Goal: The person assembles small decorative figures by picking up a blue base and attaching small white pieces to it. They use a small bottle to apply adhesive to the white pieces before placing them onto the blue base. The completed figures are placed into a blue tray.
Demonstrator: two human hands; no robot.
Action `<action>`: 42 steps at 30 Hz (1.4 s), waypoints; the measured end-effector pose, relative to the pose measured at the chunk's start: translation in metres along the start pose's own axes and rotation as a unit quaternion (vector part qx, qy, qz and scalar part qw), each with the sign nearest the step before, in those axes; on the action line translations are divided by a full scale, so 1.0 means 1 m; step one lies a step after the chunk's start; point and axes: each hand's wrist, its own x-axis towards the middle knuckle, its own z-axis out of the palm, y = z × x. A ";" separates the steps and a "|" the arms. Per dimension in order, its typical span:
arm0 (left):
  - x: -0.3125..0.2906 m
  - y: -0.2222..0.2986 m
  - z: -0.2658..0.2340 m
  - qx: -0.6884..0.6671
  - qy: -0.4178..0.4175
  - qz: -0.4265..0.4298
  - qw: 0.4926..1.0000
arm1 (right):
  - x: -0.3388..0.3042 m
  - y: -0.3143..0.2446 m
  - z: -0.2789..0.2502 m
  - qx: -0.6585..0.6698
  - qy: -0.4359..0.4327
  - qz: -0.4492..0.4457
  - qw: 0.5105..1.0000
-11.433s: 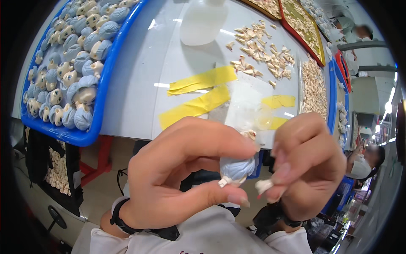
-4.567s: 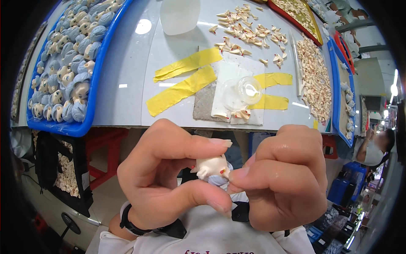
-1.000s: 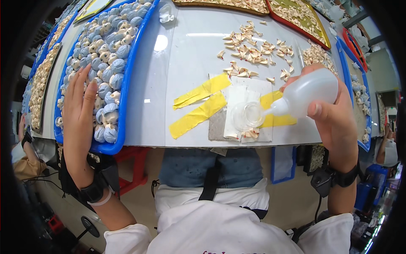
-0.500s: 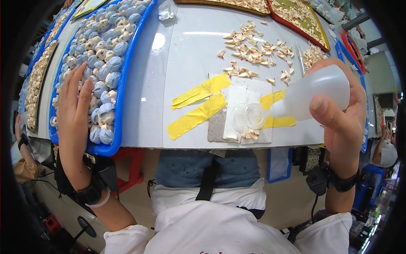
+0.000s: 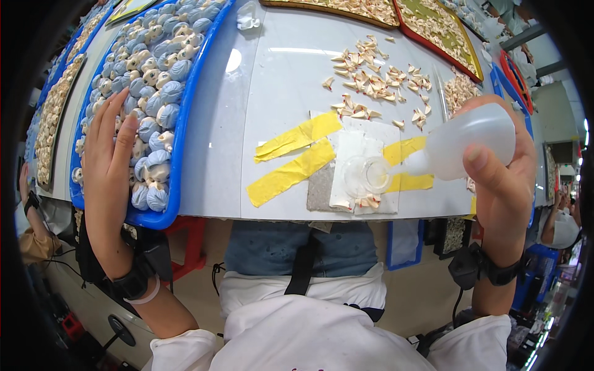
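Observation:
My right hand (image 5: pixel 504 179) grips a white squeeze bottle (image 5: pixel 467 142), tipped sideways with its nozzle pointing left at a small clear round dish (image 5: pixel 366 175). The dish sits on a white sheet (image 5: pixel 359 167) held to the table by yellow tape strips (image 5: pixel 291 172). My left hand (image 5: pixel 108 173) lies flat, fingers apart, on the near end of a blue tray (image 5: pixel 179 148) full of small blue-and-cream figurine pieces (image 5: pixel 154 111). It holds nothing.
Loose cream-coloured small parts (image 5: pixel 371 80) are scattered on the white table (image 5: pixel 247 93) behind the dish. Red-rimmed and blue-rimmed trays (image 5: pixel 445 31) of similar parts stand at the far right. Another person's arm (image 5: pixel 28 204) shows at the left edge.
Earlier both hands held a small figurine piece close up. Now the left hand rests on the blue tray, and the right hand has brought the squeeze bottle's nozzle nearer the dish.

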 end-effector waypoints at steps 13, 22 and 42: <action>0.000 0.001 -0.002 0.026 0.007 0.006 1.000 | 0.014 0.008 0.000 0.148 -0.052 0.039 0.987; -0.001 0.003 -0.006 0.010 0.002 -0.002 1.000 | 0.103 0.014 0.034 -0.031 -0.082 -0.231 0.969; -0.002 0.005 -0.007 0.021 -0.008 -0.010 1.000 | 0.118 0.039 0.011 -0.223 -0.242 -0.169 0.929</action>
